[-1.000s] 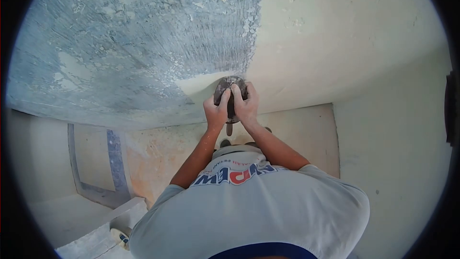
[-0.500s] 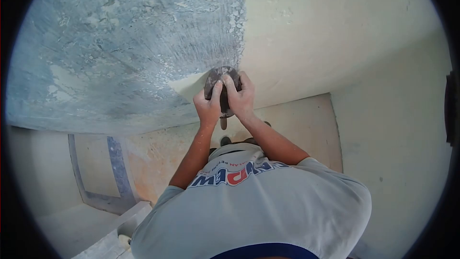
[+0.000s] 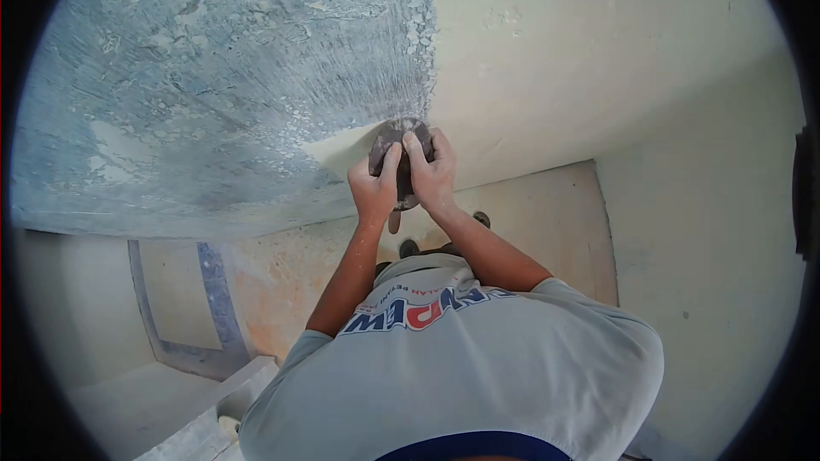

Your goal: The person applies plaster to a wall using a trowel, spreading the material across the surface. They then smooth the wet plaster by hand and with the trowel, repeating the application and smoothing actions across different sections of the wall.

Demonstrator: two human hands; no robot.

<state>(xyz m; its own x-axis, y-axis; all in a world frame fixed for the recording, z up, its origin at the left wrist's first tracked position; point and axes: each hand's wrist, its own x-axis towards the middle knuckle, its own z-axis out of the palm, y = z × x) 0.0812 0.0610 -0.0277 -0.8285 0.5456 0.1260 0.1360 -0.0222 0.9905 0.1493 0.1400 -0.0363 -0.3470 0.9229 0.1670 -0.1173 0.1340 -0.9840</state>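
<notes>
Both hands grip a dark, rounded, dusty tool (image 3: 405, 195) against the wall; its exact kind is not clear. My left hand (image 3: 373, 188) closes round its left side and my right hand (image 3: 436, 177) round its right. The thumbs lie on its near face, tips close together. A short brown handle-like end (image 3: 394, 222) sticks out below. Above the tool, the scratched, patchy blue wall surface (image 3: 231, 85) meets a smooth cream surface (image 3: 581, 60) along a straight vertical edge. A small cream patch (image 3: 342, 147) shows just left of the tool. Pale dust marks the fingers.
The wearer's feet (image 3: 409, 248) stand on a dusty, tan floor (image 3: 547, 222) beneath the arms. To the right rises another pale wall (image 3: 692, 248). At lower left are a blue-bordered panel (image 3: 184, 294) and a white ledge (image 3: 248, 384).
The tool and both hands have shifted very slightly right in view. The view itself has moved a little, and more of the right foot shows. Both hands keep their grip.
</notes>
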